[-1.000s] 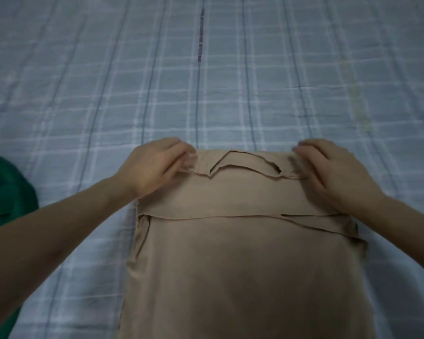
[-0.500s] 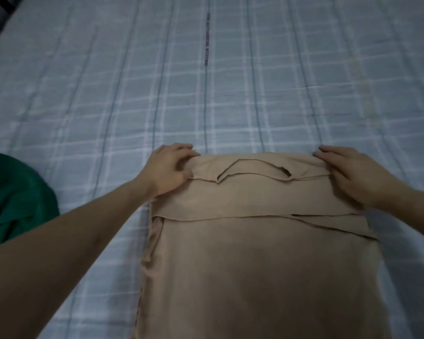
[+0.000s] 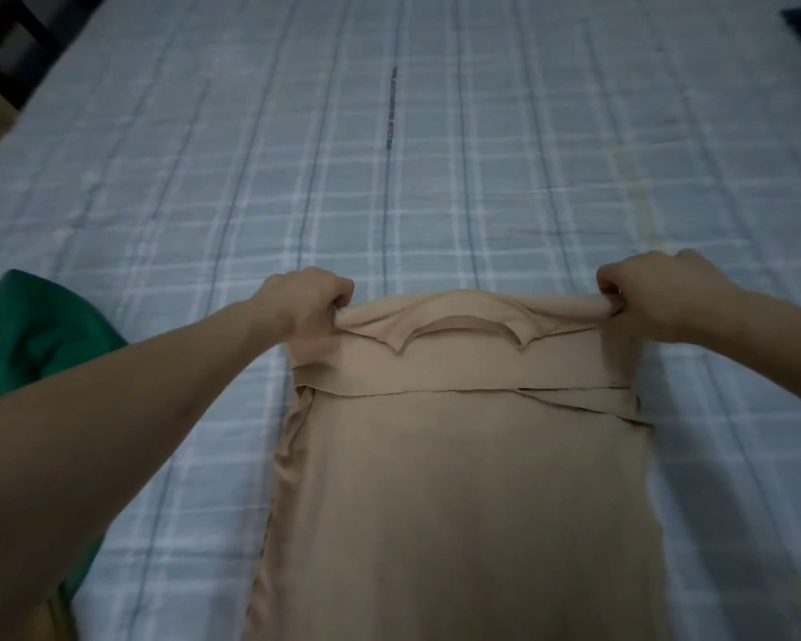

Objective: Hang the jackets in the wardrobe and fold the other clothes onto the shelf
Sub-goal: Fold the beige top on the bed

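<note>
Pinching the tan garment's [image 3: 472, 478] far corners, left hand [image 3: 304, 300] and right hand [image 3: 662, 293] fingers curl tight.

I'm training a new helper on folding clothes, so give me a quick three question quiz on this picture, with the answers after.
1. True or false: both hands grip the far edge of the beige garment.
2. Which item lies at the left edge of the view, beside the left forearm? A) green garment B) black shoe C) white towel
3. Fill in: the beige garment lies on a blue ____ bedsheet.

Key:
1. True. The left hand and right hand each pinch a far corner.
2. A, the green garment.
3. Checked; see the bedsheet.
</note>
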`<state>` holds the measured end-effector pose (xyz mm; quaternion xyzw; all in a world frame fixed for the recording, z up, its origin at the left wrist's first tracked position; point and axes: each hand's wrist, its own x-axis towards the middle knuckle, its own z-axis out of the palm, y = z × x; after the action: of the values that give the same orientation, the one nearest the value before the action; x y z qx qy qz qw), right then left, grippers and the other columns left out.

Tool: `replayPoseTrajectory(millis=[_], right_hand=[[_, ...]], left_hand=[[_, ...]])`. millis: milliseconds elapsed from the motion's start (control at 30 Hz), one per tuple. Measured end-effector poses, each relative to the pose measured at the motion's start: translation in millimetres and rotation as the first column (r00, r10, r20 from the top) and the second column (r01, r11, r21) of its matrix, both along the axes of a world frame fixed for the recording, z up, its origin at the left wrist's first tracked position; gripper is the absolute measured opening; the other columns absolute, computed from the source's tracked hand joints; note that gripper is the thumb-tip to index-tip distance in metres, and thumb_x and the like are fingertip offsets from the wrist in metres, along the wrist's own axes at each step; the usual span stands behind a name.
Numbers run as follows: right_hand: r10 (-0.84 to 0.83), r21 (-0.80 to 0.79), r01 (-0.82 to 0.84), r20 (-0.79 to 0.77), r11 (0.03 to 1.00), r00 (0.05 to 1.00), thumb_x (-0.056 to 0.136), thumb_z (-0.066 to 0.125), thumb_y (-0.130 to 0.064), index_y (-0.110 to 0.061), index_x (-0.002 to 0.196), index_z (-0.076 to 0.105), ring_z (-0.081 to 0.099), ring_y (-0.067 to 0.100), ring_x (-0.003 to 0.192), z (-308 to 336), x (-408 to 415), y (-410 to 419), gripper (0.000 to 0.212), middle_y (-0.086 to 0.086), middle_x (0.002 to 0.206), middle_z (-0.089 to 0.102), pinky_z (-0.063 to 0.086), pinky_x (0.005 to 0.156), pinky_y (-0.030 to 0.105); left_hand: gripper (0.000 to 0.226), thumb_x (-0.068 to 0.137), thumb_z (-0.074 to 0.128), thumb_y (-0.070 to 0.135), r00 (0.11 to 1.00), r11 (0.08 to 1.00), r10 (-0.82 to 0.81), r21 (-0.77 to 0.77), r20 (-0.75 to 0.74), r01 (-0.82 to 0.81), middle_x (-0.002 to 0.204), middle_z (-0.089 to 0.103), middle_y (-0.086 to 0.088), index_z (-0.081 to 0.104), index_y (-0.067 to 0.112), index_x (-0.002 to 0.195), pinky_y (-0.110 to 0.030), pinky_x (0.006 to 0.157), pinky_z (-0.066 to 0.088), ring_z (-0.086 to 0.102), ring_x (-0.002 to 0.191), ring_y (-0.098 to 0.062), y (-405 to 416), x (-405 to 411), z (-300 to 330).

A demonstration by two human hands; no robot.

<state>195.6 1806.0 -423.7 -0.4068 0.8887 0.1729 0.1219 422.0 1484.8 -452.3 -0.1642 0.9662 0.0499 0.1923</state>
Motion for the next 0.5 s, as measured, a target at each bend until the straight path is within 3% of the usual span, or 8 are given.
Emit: replayPoseTrajectory(millis=[167, 333, 433, 500], right_hand=[[0.084, -0.146, -0.079, 0.026, 0.986, 0.996, 0.082, 0.055, -0.029, -0.028, 0.079, 0.04, 0.052, 0.021, 0.075, 14, 28, 32, 0.016, -0.007, 0.081, 0.043, 0.028, 0.05, 0.028], [0.147, -0.201, -0.147, -0.015, 0.968, 0.989, 0.078, 0.062, -0.036, -0.03, 0.083, 0.038, 0.044, 0.018, 0.07, 23, 62, 65, 0.026, -0.006, 0.088, 0.04, 0.035, 0.049, 0.028], [0.244, -0.325, -0.266, -0.108, 0.908, 0.964, 0.068, 0.07, -0.033, -0.022, 0.085, 0.051, 0.047, 0.023, 0.077, 20, 90, 88, 0.027, 0.002, 0.097, 0.048, 0.039, 0.048, 0.029], [0.306, -0.382, -0.342, -0.155, 0.858, 0.939, 0.066, 0.065, -0.031, -0.014, 0.083, 0.059, 0.052, 0.034, 0.085, 15, 110, 102, 0.025, 0.012, 0.105, 0.057, 0.045, 0.057, 0.036]], left_hand=[[0.028, 0.075, 0.049, 0.008, 0.991, 0.999, -0.021, 0.022, -0.133, 0.024, 0.081, 0.048, 0.01, 0.034, 0.031, 0.069, -0.031, 0.061, 0.034, 0.05, 0.079, -0.022, 12, 35, 14], [0.022, 0.079, 0.052, 0.011, 0.972, 0.999, -0.024, 0.038, -0.233, 0.033, 0.083, 0.046, 0.009, 0.038, 0.027, 0.076, -0.029, 0.058, 0.031, 0.049, 0.079, -0.02, 36, 74, 28], [0.018, 0.085, 0.051, 0.023, 0.966, 0.996, -0.045, 0.065, -0.254, 0.063, 0.079, 0.041, 0.009, 0.035, 0.026, 0.075, -0.027, 0.052, 0.026, 0.045, 0.074, -0.016, 54, 107, 31], [0.02, 0.086, 0.05, 0.027, 0.959, 0.993, -0.058, 0.086, -0.276, 0.085, 0.077, 0.039, 0.011, 0.034, 0.026, 0.074, -0.026, 0.05, 0.024, 0.044, 0.071, -0.013, 66, 130, 26]])
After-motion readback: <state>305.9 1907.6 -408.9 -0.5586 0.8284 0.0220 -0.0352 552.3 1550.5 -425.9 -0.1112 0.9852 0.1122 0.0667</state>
